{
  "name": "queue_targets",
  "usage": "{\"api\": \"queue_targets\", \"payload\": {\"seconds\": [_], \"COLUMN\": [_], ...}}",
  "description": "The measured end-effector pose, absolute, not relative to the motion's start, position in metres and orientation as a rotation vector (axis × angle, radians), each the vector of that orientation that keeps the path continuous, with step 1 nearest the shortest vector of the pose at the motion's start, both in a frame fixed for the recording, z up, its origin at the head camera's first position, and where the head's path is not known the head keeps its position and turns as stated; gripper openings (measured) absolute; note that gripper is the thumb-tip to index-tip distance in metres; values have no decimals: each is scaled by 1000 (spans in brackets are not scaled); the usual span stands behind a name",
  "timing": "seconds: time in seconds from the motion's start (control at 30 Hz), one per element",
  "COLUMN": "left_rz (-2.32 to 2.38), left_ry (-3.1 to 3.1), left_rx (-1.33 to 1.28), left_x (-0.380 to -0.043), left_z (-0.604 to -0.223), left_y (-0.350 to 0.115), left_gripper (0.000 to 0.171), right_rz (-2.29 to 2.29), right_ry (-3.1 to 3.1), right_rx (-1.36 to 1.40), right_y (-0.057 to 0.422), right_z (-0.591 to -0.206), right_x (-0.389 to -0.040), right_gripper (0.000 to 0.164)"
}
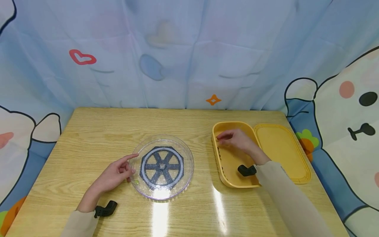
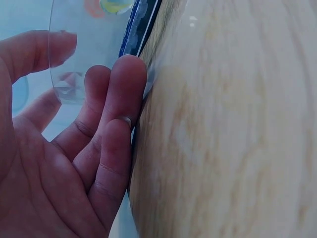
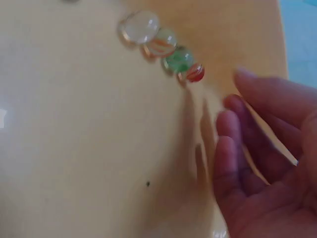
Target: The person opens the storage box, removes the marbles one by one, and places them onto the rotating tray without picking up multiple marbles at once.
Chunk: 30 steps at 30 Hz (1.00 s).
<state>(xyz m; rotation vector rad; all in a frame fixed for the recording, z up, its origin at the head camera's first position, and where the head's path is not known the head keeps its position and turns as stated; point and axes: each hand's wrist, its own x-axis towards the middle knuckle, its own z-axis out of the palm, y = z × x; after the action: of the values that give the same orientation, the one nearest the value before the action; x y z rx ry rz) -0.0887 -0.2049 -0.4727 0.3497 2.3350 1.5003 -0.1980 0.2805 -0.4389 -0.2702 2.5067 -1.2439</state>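
A clear round plate (image 1: 188, 158) with a dark six-spoked wheel (image 1: 162, 166) at its middle lies on the table. My left hand (image 1: 116, 172) grips its left rim, thumb over the edge and the other fingers curled at the outside; the left wrist view shows the clear rim (image 2: 94, 49) between them. Inside the yellow bin (image 1: 229, 164), my right hand (image 1: 235, 140) hovers by the left wall, thumb and fingers apart with nothing visible between them. Close to its fingertips, several glass marbles (image 3: 178, 59) line up along the wall, among them a red one (image 3: 195, 73).
A flat yellow lid (image 1: 281, 151) lies right of the bin. The wooden table (image 1: 100, 131) runs back to a light blue printed curtain (image 1: 183, 65). Near the plate's left rim shows a small yellow-green spot (image 1: 136, 181).
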Motion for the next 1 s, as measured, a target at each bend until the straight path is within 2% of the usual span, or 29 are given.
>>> {"api": "queue_targets", "payload": {"seconds": [0.17, 0.67, 1.0], "left_rz": [1506, 1520, 1511], "left_ry": [2339, 2328, 2344], "left_rx": [356, 347, 349], "left_x": [-88, -89, -88], "left_z": [-473, -474, -473], "left_y": [-205, -204, -204], "left_gripper": [56, 55, 55], "right_rz": [-1133, -1008, -1011], "right_ry": [2447, 2502, 2510], "right_rx": [-269, -469, -390], "right_y": [284, 280, 281], "right_z": [-446, -450, -445], "right_x": [-200, -203, -202], "right_gripper": [28, 14, 12]}}
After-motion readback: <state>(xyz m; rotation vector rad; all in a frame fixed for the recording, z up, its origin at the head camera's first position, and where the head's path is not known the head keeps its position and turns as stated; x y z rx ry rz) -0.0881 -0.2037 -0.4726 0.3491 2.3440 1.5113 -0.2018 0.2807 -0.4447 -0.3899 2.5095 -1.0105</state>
